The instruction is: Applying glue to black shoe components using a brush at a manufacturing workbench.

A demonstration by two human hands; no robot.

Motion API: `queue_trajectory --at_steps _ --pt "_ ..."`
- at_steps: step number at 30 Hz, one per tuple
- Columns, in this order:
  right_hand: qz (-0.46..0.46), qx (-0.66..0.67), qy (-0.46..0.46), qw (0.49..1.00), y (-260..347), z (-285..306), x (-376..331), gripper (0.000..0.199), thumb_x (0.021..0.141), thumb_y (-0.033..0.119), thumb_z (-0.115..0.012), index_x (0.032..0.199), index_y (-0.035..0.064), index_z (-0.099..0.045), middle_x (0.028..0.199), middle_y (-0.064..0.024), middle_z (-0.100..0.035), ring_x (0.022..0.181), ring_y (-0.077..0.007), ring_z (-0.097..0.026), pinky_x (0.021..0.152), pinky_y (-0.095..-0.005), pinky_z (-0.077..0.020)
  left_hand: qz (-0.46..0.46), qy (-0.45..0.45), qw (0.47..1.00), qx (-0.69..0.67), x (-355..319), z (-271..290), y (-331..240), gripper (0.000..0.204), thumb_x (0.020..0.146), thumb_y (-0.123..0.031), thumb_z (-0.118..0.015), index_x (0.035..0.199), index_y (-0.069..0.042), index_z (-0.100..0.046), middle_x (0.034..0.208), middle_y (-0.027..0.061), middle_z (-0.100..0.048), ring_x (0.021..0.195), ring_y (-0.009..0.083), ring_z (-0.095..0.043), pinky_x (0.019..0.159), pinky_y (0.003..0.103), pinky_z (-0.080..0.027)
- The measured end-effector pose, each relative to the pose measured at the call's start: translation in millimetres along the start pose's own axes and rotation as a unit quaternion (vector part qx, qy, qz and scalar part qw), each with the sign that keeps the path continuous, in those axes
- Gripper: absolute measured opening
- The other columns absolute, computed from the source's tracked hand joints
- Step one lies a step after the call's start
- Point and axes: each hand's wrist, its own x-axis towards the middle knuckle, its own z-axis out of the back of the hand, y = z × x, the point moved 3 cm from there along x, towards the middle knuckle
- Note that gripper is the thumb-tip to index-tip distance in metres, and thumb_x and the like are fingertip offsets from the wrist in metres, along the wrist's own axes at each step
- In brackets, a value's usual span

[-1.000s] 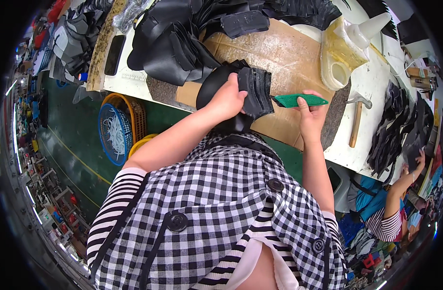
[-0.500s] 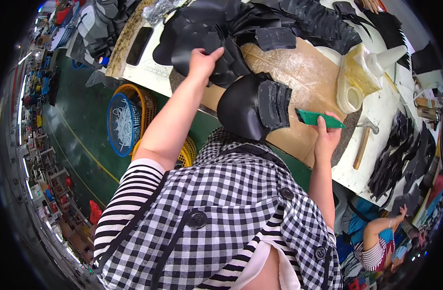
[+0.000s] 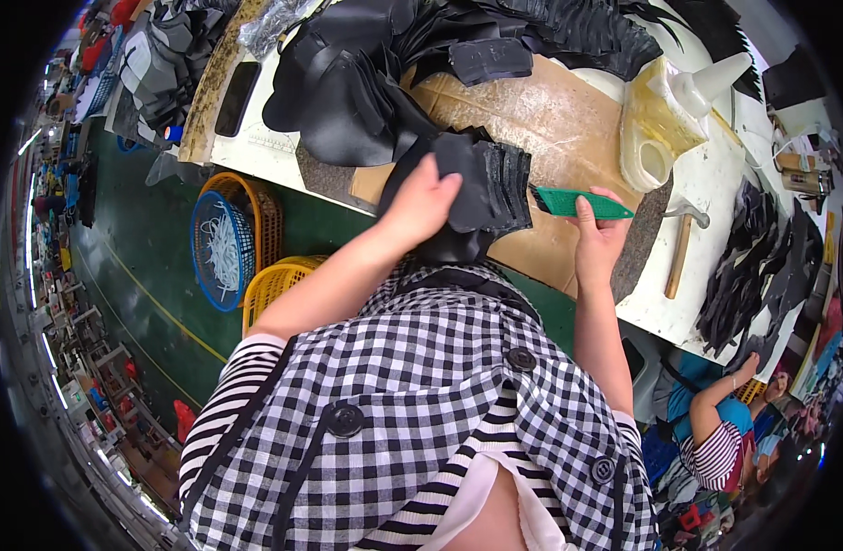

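My left hand is closed on a flat black leather-like piece, which lies over a fanned stack of black pieces at the table's near edge. In my right hand is a brush with a green handle, pinched between thumb and fingers. Its dark bristles point left and reach close to the stack's right edge. Part of the stack is hidden under the piece and my left hand. Beyond my left hand spreads a larger pile of black pieces.
A glue-smeared yellowish container with a white spout stands right of the brown board. Nearby lie a hammer and black strips. A phone rests at left; baskets stand below. Another person sits at lower right.
My left hand has moved from the large pile down and right to the near stack, carrying a black piece. The view has shifted slightly; my right hand still holds the brush beside the stack.
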Motion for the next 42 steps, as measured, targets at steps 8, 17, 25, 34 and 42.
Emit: queue_trajectory --at_steps 8,17,25,34,42 --pt "0.027 0.024 0.029 0.999 9 -63 -3 0.026 0.087 0.002 -0.063 0.109 0.0036 -0.050 0.096 -0.0067 -0.057 0.083 -0.0129 -0.060 0.072 -0.0269 -0.0534 0.120 0.093 0.988 -0.023 16 -28 16 0.036 0.087 -0.004 -0.055 0.119 0.005 -0.042 0.094 0.0169 -0.061 0.071 0.0216 -0.066 0.056 0.031 -0.054" --pt "0.045 0.087 -0.043 0.994 11 -34 4 0.029 0.087 0.004 -0.063 0.111 0.0033 -0.046 0.098 -0.0071 -0.054 0.086 -0.0152 -0.059 0.065 -0.0314 -0.0590 0.110 0.152 0.980 0.072 6 -27 1 0.041 0.085 -0.004 -0.059 0.119 0.009 -0.041 0.092 0.0193 -0.061 0.063 0.0236 -0.064 0.060 0.034 -0.052" --pt "0.252 -0.194 0.014 0.948 6 -79 1 0.020 0.084 0.002 -0.065 0.101 0.0050 -0.056 0.090 -0.0095 -0.063 0.082 -0.0207 -0.063 0.072 -0.0307 -0.0499 0.122 0.138 0.974 0.131 20 -35 4 0.056 0.083 -0.006 -0.063 0.121 0.015 -0.028 0.093 0.0246 -0.059 0.059 0.0242 -0.064 0.052 0.033 -0.052" --pt "0.211 -0.164 0.115 0.957 17 -68 -1 0.014 0.082 -0.001 -0.062 0.095 0.0048 -0.060 0.095 -0.0126 -0.065 0.087 -0.0266 -0.064 0.078 -0.0307 -0.0492 0.118 0.120 0.977 0.126 18 -35 5 0.044 0.083 -0.002 -0.059 0.112 0.012 -0.028 0.083 0.0266 -0.060 0.060 0.0291 -0.064 0.057 0.037 -0.052" --pt "0.269 -0.200 0.191 0.923 5 -54 -7 0.015 0.083 -0.001 -0.060 0.097 0.0050 -0.061 0.095 -0.0123 -0.066 0.089 -0.0260 -0.065 0.078 -0.0327 -0.0505 0.102 0.139 0.977 0.122 21 -34 17 0.047 0.084 -0.003 -0.055 0.117 0.011 -0.025 0.086 0.0286 -0.059 0.069 0.0347 -0.065 0.066 0.041 -0.052"
